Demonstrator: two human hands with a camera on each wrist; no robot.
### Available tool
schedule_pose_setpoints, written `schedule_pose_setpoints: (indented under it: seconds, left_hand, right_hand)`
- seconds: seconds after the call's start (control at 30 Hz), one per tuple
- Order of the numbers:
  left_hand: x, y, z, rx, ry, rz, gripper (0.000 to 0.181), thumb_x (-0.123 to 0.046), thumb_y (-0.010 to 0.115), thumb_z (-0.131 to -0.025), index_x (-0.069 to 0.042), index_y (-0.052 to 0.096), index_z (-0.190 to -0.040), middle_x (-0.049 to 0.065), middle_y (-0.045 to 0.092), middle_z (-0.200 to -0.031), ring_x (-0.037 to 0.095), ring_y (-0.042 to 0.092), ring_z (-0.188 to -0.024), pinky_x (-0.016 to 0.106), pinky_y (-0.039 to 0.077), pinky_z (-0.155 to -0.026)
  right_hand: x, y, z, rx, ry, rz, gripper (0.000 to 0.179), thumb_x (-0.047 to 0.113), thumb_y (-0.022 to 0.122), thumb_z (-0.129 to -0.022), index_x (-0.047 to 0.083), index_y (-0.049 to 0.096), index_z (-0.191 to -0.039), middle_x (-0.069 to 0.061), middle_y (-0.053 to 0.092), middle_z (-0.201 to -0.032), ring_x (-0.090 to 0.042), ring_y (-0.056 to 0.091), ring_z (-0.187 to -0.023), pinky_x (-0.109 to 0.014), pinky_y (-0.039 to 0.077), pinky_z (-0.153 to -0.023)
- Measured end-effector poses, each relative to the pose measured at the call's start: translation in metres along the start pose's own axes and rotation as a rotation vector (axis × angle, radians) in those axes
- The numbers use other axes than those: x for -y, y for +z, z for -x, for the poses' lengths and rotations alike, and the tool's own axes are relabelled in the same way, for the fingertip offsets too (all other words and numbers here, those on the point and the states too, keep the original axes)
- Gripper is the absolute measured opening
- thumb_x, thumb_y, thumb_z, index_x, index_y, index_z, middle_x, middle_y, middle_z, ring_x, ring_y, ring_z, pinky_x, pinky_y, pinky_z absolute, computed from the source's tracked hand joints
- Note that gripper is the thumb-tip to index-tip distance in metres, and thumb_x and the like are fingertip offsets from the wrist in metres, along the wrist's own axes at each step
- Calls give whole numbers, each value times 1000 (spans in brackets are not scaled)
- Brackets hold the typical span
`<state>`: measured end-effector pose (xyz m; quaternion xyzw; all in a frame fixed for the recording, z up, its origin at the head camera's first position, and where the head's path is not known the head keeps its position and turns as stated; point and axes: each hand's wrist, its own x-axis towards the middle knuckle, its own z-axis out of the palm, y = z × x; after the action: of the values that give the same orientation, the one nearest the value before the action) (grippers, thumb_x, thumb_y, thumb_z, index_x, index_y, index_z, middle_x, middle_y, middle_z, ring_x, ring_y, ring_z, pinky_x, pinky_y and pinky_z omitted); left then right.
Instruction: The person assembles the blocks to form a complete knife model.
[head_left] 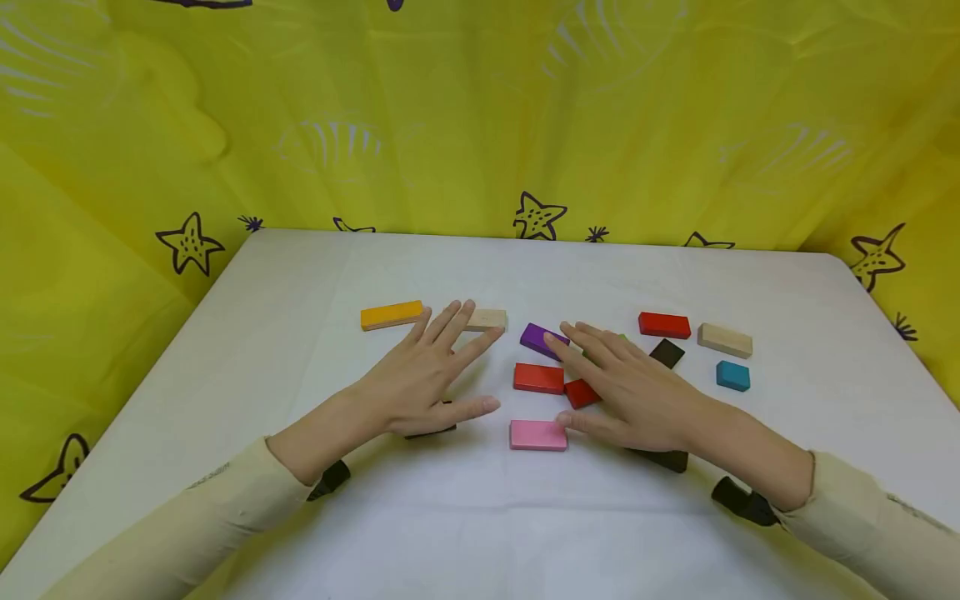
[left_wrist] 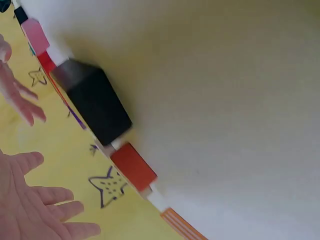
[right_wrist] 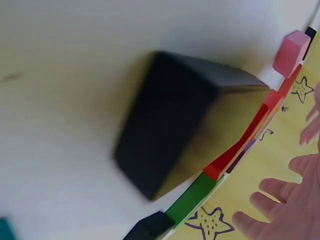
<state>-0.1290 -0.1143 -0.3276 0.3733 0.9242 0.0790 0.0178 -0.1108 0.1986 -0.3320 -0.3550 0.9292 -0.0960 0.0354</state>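
Both hands hover palm down over small rectangular blocks, fingers spread and holding nothing. My left hand [head_left: 420,375] is above a black block [head_left: 431,432]. An orange-red block [left_wrist: 133,167] shows past the black one in the left wrist view; the hand hides it in the head view. My right hand [head_left: 633,387] partly covers a green block [head_left: 589,354], a red block [head_left: 581,393] and a black block [head_left: 667,461]. Its thumb overlaps the edge of a pink block [head_left: 538,436]. Between the hands lie another red block [head_left: 538,378] and a purple block [head_left: 542,340].
On the white table [head_left: 360,533], a yellow block [head_left: 392,316] and a plain wooden block [head_left: 487,320] lie beyond the left hand. Toward the right are a red block [head_left: 664,325], a wooden block [head_left: 725,340], a blue block [head_left: 732,375] and a black block [head_left: 667,353]. Yellow cloth [head_left: 450,167] hangs behind.
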Motion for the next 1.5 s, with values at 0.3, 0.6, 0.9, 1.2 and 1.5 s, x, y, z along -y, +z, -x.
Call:
schedule_pose_setpoints:
  seconds: [0.3,0.6,0.9,1.2,1.5]
  left_hand:
    - [26,-7,4,-54,-152,112,78,-60,52,-100,-20,29,-163,21,25,-165,37,22,-154,55,20,-122]
    - [59,-12,11,-59,-254,132,62,-33,58,-103,-6,40,-156,29,36,-158,47,34,-146,61,30,-116]
    - [97,-15,18,-6,-372,156,62,-23,63,-101,-3,39,-155,31,38,-155,49,37,-142,66,36,-110]
    - [118,-18,19,78,-460,151,68,-26,65,-99,-4,36,-156,27,46,-149,44,48,-134,67,43,-101]
    - [125,-18,18,57,-417,115,52,-21,68,-98,6,54,-140,25,62,-129,38,59,-112,57,48,-98]
  right_hand:
    - [9,-2,-29,15,25,-155,94,48,72,-93,19,19,-165,-13,27,-166,-33,32,-149,-56,44,-108]
    - [7,-6,-62,43,34,-210,93,37,77,-91,8,24,-162,-20,39,-157,-37,44,-138,-52,46,-106]
    - [3,-11,-92,113,111,-244,86,33,78,-92,5,32,-159,-20,49,-146,-32,55,-120,-45,56,-94]
    - [6,-4,-114,98,97,-234,73,25,77,-93,2,44,-153,-17,57,-135,-27,55,-107,-38,54,-90]
    - [8,-1,-127,60,83,-217,49,16,71,-97,-2,57,-141,-15,63,-123,-26,56,-100,-38,51,-89]
